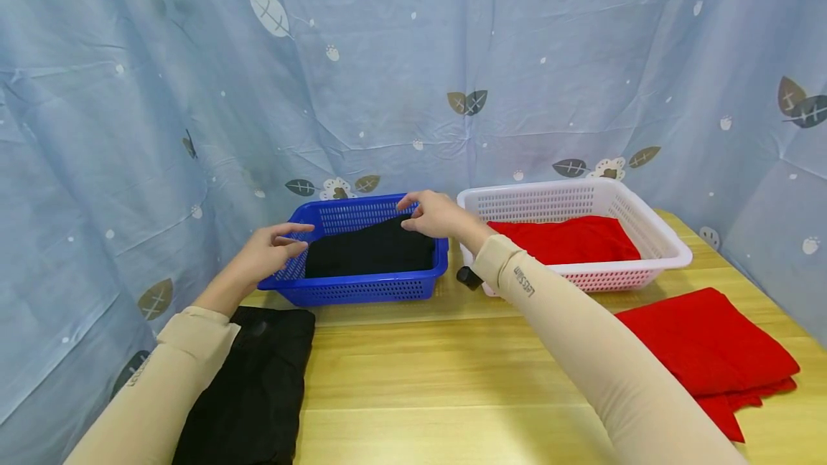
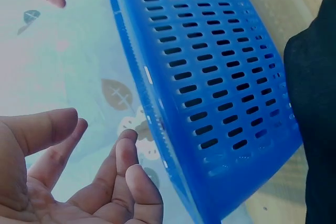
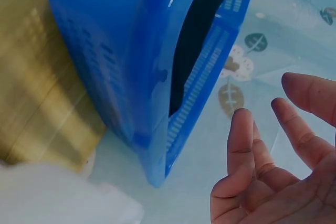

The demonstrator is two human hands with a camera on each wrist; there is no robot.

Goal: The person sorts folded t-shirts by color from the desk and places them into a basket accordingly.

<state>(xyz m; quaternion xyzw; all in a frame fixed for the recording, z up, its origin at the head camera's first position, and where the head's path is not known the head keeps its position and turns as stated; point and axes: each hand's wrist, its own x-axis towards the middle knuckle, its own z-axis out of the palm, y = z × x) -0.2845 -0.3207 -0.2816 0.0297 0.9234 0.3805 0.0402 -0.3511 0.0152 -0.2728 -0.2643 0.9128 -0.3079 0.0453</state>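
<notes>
A: State the location of the black cloth (image 1: 368, 253).
B: It lies inside the blue basket (image 1: 362, 291), which stands on the wooden table (image 1: 465, 379). Clock readings apply to the head view, centred on this basket; 12 o'clock is towards the curtain (image 1: 388, 56).
A: Specify orientation.
B: The long axes of basket and cloth both run roughly from 9 to 3 o'clock. The cloth's upper edge climbs towards 2 o'clock. Which end is its front cannot be told.
A: Report the fingers.
B: The left hand (image 1: 261, 253) is at 9 o'clock, fingers spread and slightly bent, thumb separate. The right hand (image 1: 439, 215) is at 2 o'clock, thumb and fingers likewise apart. In the wrist views, both hands appear just beside the rim.
A: List adjacent items.
B: White basket (image 1: 607, 282) at 3 o'clock, containing a red cloth (image 1: 571, 239). Second red cloth (image 1: 717, 350), folded, between 3 and 4 o'clock. Second black cloth (image 1: 261, 386) at 7 o'clock, long axis from 1 to 7 o'clock.
</notes>
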